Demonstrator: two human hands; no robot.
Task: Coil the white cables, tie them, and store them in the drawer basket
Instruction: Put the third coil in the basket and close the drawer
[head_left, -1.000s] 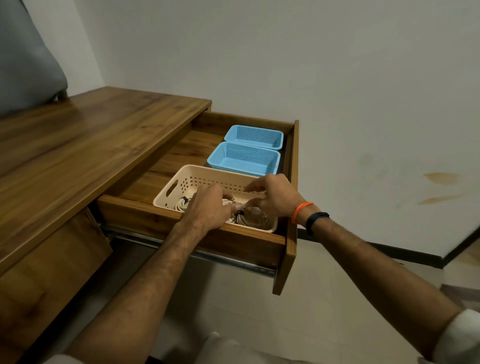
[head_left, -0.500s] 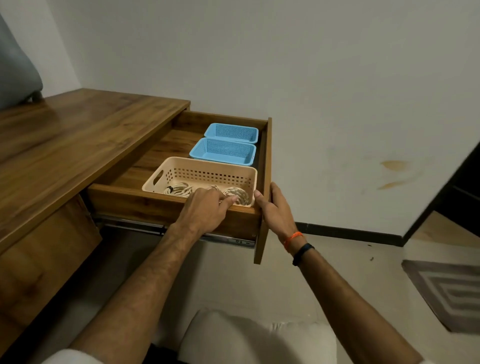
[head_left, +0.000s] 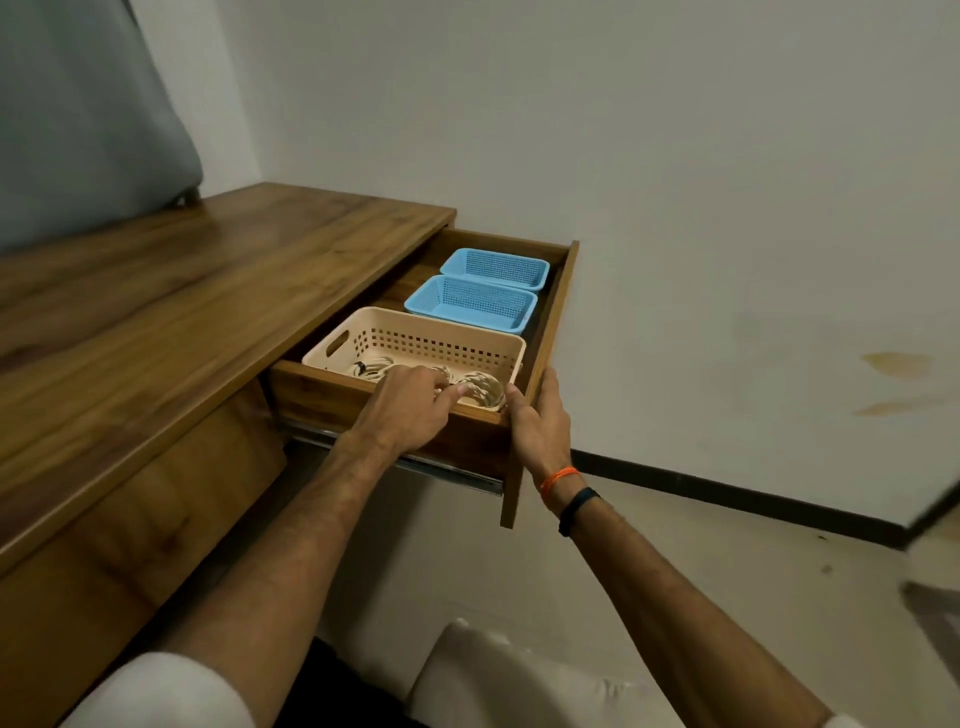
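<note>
The wooden drawer (head_left: 332, 391) stands pulled out of the desk. At its front sits a beige perforated basket (head_left: 435, 326) holding coiled white cables (head_left: 484, 388), and another coil (head_left: 370, 370) lies toward its left end. My left hand (head_left: 408, 413) lies over the drawer's front edge, fingertips curled in over the basket rim next to the coils. My right hand (head_left: 540, 426) grips the right end of the drawer's front panel, thumb inside and fingers outside. Part of the cables is hidden behind the drawer front and my left hand.
Two empty blue mesh baskets (head_left: 470, 304) (head_left: 494, 267) sit behind the beige one in the drawer. The wooden desk top (head_left: 182, 291) stretches left, with a grey fabric shape (head_left: 88, 114) at its back. A white wall is behind; a white cushion (head_left: 519, 680) lies below.
Both hands came out of the basket. My right hand went to the right end of the drawer front and my left hand drew back to the front edge. The view shifted.
</note>
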